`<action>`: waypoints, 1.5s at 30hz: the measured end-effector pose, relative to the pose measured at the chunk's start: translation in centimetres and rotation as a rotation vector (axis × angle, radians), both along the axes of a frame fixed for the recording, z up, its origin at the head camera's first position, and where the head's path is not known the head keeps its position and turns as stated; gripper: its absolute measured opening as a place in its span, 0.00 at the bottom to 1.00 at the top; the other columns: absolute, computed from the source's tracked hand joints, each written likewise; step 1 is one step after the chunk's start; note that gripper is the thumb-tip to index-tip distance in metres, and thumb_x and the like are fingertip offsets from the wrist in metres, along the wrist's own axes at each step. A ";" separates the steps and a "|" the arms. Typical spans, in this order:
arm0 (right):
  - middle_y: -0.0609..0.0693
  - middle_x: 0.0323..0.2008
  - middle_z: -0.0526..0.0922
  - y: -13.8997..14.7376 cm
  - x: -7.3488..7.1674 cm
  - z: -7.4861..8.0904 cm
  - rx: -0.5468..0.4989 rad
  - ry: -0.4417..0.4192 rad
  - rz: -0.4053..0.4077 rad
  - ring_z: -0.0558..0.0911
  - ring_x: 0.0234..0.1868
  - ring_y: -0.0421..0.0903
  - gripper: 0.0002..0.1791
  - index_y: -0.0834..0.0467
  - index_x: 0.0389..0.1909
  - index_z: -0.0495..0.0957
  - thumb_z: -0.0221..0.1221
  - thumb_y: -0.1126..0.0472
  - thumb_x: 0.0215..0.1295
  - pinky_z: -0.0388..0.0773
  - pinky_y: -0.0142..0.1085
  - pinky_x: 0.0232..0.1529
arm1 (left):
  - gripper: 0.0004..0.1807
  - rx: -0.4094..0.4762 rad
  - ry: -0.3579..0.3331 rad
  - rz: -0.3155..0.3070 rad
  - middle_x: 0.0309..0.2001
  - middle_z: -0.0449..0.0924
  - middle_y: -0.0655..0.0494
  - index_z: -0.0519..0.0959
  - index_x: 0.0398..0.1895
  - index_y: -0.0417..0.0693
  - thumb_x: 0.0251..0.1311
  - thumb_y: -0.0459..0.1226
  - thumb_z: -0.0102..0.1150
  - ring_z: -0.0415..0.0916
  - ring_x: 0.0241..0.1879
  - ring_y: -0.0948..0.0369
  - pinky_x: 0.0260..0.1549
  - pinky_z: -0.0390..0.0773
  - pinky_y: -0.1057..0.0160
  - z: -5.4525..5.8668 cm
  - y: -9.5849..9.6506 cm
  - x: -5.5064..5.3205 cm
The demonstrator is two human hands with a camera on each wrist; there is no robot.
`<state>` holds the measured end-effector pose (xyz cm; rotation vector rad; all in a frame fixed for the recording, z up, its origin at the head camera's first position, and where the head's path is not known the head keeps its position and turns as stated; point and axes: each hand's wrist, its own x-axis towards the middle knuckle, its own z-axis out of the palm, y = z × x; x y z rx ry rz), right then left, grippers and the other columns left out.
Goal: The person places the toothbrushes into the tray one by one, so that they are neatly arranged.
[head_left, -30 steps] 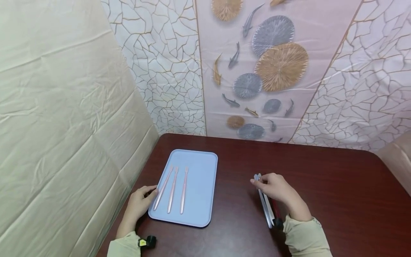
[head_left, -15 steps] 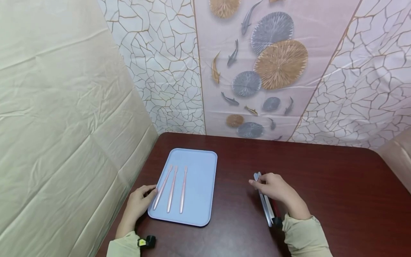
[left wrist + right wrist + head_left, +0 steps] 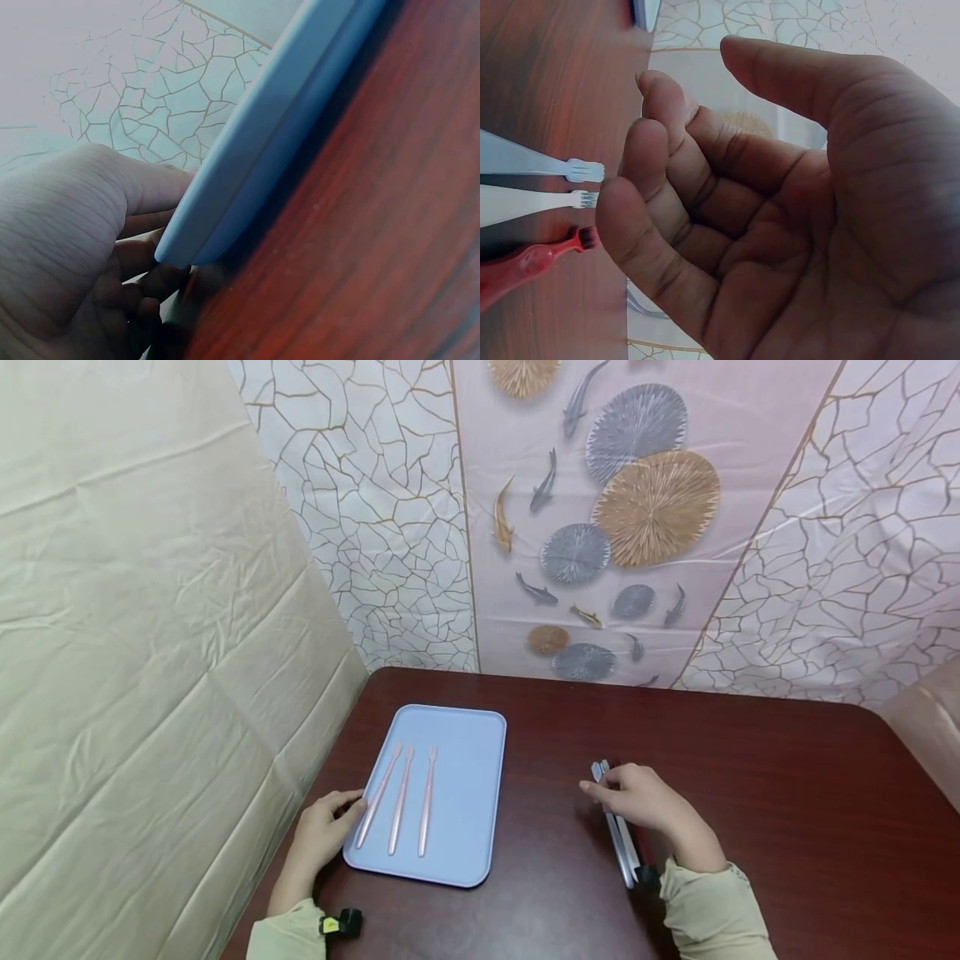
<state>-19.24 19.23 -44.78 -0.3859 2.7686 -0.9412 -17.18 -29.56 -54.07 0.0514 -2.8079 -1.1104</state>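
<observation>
- My right hand (image 3: 641, 795), thumb apart from fingers, is the nearer to the blue toothbrush (image 3: 521, 159), white toothbrush (image 3: 521, 201) and red toothbrush (image 3: 532, 262), lower right in the head view, pointing steeply upper left.
- My left hand (image 3: 321, 831) pinches the tray (image 3: 465, 793).

Head-cam view slightly lower vs b4.

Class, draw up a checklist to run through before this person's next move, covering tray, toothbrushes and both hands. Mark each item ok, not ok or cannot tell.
1. Left hand gripping the tray: ok, at its left edge.
2. Pink toothbrushes fully on the tray: ok, all three.
3. Blue toothbrush, white toothbrush and red toothbrush on the table: ok.
4. Right hand gripping a toothbrush: not ok, none held.
5. Its fingertips touching one: cannot tell.
</observation>
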 end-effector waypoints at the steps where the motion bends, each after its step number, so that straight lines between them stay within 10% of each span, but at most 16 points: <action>1: 0.43 0.18 0.76 0.0 0.0 0.0 0.000 -0.001 0.002 0.69 0.20 0.42 0.24 0.57 0.23 0.83 0.58 0.44 0.72 0.67 0.37 0.23 | 0.18 0.000 0.001 0.000 0.43 0.84 0.55 0.84 0.57 0.47 0.70 0.45 0.61 0.72 0.33 0.60 0.35 0.71 0.59 0.0 0.0 0.0; 16: 0.44 0.21 0.79 -0.3 0.1 0.1 -0.016 -0.026 0.040 0.72 0.22 0.42 0.23 0.57 0.24 0.83 0.58 0.44 0.72 0.69 0.37 0.25 | 0.19 -0.012 -0.007 0.006 0.46 0.84 0.53 0.83 0.58 0.47 0.70 0.46 0.60 0.74 0.37 0.59 0.38 0.72 0.56 0.1 0.1 0.1; 24: 0.43 0.20 0.78 -0.4 0.1 0.1 -0.010 -0.022 0.052 0.71 0.22 0.41 0.23 0.56 0.24 0.83 0.58 0.45 0.72 0.68 0.37 0.25 | 0.18 -0.006 -0.015 0.016 0.55 0.83 0.49 0.83 0.59 0.47 0.73 0.44 0.56 0.77 0.57 0.49 0.54 0.73 0.44 0.1 0.2 0.2; 45: 0.43 0.19 0.76 -0.7 0.2 0.1 -0.037 -0.037 0.090 0.66 0.19 0.40 0.23 0.56 0.23 0.81 0.58 0.44 0.72 0.65 0.35 0.22 | 0.19 -0.035 -0.022 0.016 0.52 0.84 0.50 0.83 0.59 0.47 0.72 0.45 0.58 0.79 0.49 0.53 0.46 0.75 0.49 0.1 0.2 0.0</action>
